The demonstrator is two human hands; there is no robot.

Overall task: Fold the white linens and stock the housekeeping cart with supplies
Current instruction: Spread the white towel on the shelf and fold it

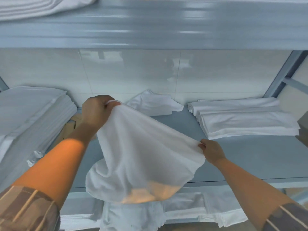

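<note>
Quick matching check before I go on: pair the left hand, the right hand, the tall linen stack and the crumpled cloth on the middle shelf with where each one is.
Things:
1. left hand
2. right hand
3. tall linen stack
4. crumpled cloth

Places:
A. at the back of the shelf, against the tiled wall
B. gripping the raised upper corner of the held white cloth
C. on the left end of the shelf
D. pinching the cloth's lower right edge

Pairs: 1-B, 2-D, 3-C, 4-A
</note>
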